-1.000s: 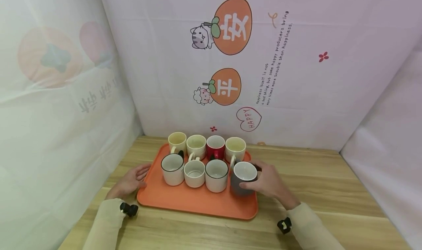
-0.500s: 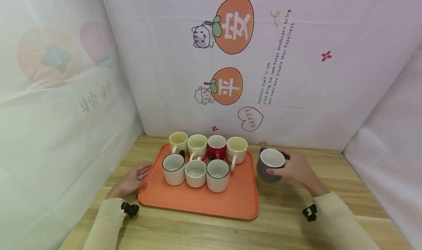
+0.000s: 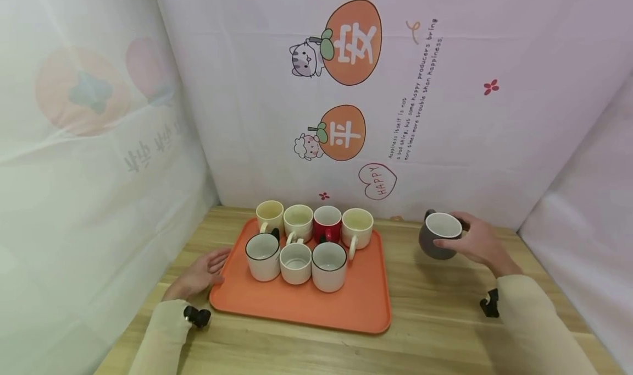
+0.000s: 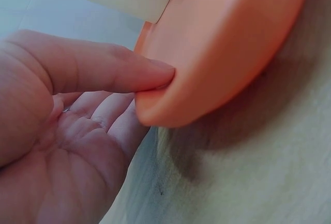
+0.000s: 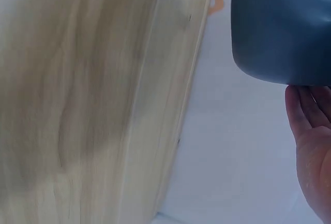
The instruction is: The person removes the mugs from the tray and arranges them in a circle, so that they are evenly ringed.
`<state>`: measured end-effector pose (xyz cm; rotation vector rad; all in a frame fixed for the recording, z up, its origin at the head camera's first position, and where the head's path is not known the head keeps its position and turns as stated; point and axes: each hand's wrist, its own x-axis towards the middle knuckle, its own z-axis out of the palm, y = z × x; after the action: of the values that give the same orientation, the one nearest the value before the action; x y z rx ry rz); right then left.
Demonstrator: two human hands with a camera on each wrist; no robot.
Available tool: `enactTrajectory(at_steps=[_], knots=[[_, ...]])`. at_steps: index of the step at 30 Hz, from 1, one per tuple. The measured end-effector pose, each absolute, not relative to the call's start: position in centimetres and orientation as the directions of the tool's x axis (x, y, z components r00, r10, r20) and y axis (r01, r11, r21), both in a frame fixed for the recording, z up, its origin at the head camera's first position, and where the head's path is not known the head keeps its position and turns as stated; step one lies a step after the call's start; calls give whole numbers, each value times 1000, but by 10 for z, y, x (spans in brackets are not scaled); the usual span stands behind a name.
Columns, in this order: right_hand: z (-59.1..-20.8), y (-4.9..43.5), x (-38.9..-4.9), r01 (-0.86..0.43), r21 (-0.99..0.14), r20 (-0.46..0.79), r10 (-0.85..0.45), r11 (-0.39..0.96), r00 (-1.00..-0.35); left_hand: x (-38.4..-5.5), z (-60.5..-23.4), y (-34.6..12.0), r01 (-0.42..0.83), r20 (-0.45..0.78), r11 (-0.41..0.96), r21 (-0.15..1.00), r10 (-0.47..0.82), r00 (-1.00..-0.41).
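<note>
A dark grey mug (image 3: 440,236) with a white inside is in my right hand (image 3: 477,240), which grips it round the rim and side. It hangs above the table right of the tray; its dark side fills the upper right of the right wrist view, near my fingers (image 5: 305,105). My left hand (image 3: 200,273) holds the left rim of the orange tray (image 3: 296,306). In the left wrist view the thumb (image 4: 150,74) presses on the rim and the other fingers pass behind it. Several mugs stand upright on the tray, among them a red mug (image 3: 328,225) and a black-rimmed white mug (image 3: 328,270).
The tray lies on a wooden table (image 3: 445,320). White printed cloth (image 3: 435,116) rises behind the table and on both sides. Other cream and white mugs stand close together in two rows on the tray, like the yellowish mug (image 3: 269,215).
My right hand has lifted the grey mug off the tray's right side and carried it right and away from me, over the table. My left hand has stayed at the tray rim.
</note>
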<state>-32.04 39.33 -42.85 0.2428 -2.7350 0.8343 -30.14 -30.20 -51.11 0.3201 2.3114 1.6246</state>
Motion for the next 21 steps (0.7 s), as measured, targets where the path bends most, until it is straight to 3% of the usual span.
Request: enactTrajectory(at_steps=[21], knots=[[-471, 434, -353, -166, -547, 310, 14, 820, -951, -301, -507, -301, -19, -141, 331, 943, 349, -927]])
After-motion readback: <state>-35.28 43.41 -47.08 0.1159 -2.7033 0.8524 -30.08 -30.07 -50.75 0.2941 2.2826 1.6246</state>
